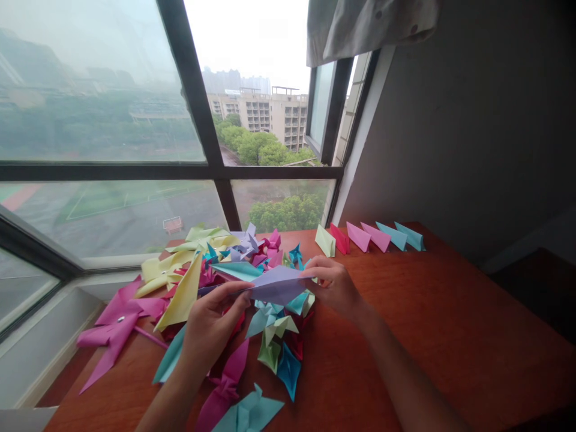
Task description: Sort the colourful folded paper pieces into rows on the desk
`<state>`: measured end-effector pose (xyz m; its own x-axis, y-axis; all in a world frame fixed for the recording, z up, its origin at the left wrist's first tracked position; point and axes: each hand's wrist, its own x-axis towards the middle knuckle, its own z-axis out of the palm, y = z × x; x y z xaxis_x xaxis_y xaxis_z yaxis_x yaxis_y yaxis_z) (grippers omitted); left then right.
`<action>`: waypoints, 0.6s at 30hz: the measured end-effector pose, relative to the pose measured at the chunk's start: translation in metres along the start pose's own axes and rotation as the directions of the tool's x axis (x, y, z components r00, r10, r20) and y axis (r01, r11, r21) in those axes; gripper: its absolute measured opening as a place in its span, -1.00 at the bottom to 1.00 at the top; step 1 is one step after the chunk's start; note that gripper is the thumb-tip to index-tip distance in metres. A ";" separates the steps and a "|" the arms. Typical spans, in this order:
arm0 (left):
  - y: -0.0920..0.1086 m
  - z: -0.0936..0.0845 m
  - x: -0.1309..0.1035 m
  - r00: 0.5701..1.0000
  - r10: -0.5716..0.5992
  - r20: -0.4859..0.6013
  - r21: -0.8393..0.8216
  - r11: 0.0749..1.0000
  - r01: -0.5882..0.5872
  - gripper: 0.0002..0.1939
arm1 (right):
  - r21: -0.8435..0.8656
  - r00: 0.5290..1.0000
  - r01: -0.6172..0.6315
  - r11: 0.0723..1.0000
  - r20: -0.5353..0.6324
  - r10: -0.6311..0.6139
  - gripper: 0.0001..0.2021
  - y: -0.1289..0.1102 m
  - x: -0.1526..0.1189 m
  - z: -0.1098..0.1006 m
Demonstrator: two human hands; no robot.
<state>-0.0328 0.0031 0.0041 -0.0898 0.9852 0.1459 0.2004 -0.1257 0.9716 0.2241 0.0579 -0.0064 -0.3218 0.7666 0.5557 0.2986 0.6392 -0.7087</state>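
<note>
A lavender folded paper (pixel 276 285), shaped like a paper plane, is held up between my two hands above a heap of folded papers. My left hand (pixel 215 318) pinches its left end between thumb and fingers. At the opposite end, my right hand (pixel 332 284) is closed on the paper's tip. Just behind it lies a pale blue folded paper (pixel 238 271). Close to my left hand, a yellow folded paper (pixel 183 297) leans up. Below the held paper are a green folded piece (pixel 269 354) and a blue one (pixel 289 369).
Several folded paper planes, including a pale green one (pixel 324 241) and a red one (pixel 340 239), stand in a row at the wooden table's (pixel 432 336) back edge. A magenta pinwheel (pixel 121 321) lies on the left. Windows (pixel 99 84) rise behind; a dark wall (pixel 454 138) stands right.
</note>
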 end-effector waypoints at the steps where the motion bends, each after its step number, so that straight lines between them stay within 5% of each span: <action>1: 0.001 0.000 0.000 1.000 -0.006 -0.001 -0.006 1.000 0.006 -0.68 | 0.003 1.000 -0.024 1.000 -0.007 0.024 -0.80 0.001 0.000 -0.005; 4: 0.005 0.001 -0.001 1.000 -0.014 -0.013 -0.028 0.999 0.014 -0.68 | -0.011 0.988 -0.094 0.995 -0.122 0.092 -0.80 0.010 -0.003 -0.026; 6: 0.007 0.002 -0.001 1.000 -0.022 -0.016 -0.043 0.999 0.021 -0.68 | -0.016 0.938 -0.170 0.985 -0.310 0.157 -0.81 0.026 -0.009 -0.047; 8: 0.008 0.002 -0.002 0.999 -0.032 -0.003 -0.051 0.998 0.032 -0.69 | 0.007 0.800 -0.281 0.960 -0.551 0.238 -0.79 0.050 -0.018 -0.075; 9: 0.008 0.002 -0.002 0.999 -0.037 0.006 -0.048 0.998 0.038 -0.69 | 0.025 0.683 -0.335 0.942 -0.682 0.261 -0.76 0.064 -0.024 -0.092; 13: 0.006 0.001 -0.003 0.999 -0.032 0.044 -0.027 0.999 0.033 -0.71 | 0.002 0.334 -0.558 0.830 -0.915 0.227 -0.75 0.118 -0.042 -0.172; 18: 0.001 -0.002 -0.003 0.998 -0.031 0.059 -0.038 0.999 0.033 -0.71 | -0.052 0.249 -0.687 0.725 -0.954 0.168 -0.73 0.149 -0.063 -0.248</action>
<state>-0.0343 0.0002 0.0050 -0.0383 0.9938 0.1047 0.1597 -0.0973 0.9824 0.5115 0.1206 -0.0392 0.8272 0.3573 0.4337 0.4838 -0.0602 -0.8731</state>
